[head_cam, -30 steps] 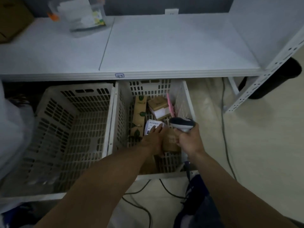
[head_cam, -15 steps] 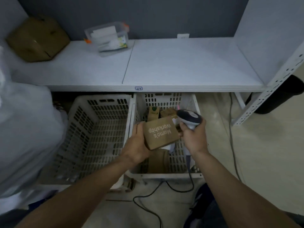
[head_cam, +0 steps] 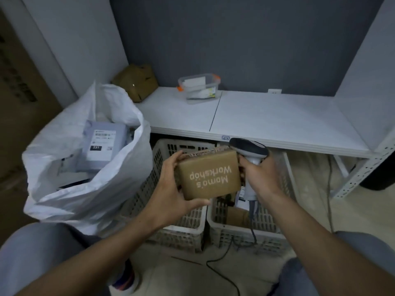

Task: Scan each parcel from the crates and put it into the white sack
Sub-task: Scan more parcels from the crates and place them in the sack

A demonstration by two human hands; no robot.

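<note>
My left hand (head_cam: 168,189) grips a brown cardboard parcel (head_cam: 210,175) printed "Momo's Workshop", the words upside down to me, raised above the two white crates. My right hand (head_cam: 259,175) holds a handheld barcode scanner (head_cam: 249,149) by its handle; the scanner's head sits at the parcel's upper right corner, and the fingertips touch the parcel's right side. The white sack (head_cam: 85,167) stands open to the left, with a grey labelled parcel (head_cam: 102,146) and other items inside. The left crate (head_cam: 181,229) is under my left arm. The right crate (head_cam: 245,233) holds a few parcels, mostly hidden.
A white shelf (head_cam: 267,118) runs above the crates, carrying a clear plastic tub (head_cam: 198,86) and a crumpled brown package (head_cam: 136,81). The scanner's black cable (head_cam: 224,272) trails over the floor. A white perforated rack leg (head_cam: 363,167) stands at right. My knees frame the bottom of the view.
The parcel came up out of the right crate, gripped by my left hand, and now sits higher and closer to me. My view rose, bringing the open sack into sight at left.
</note>
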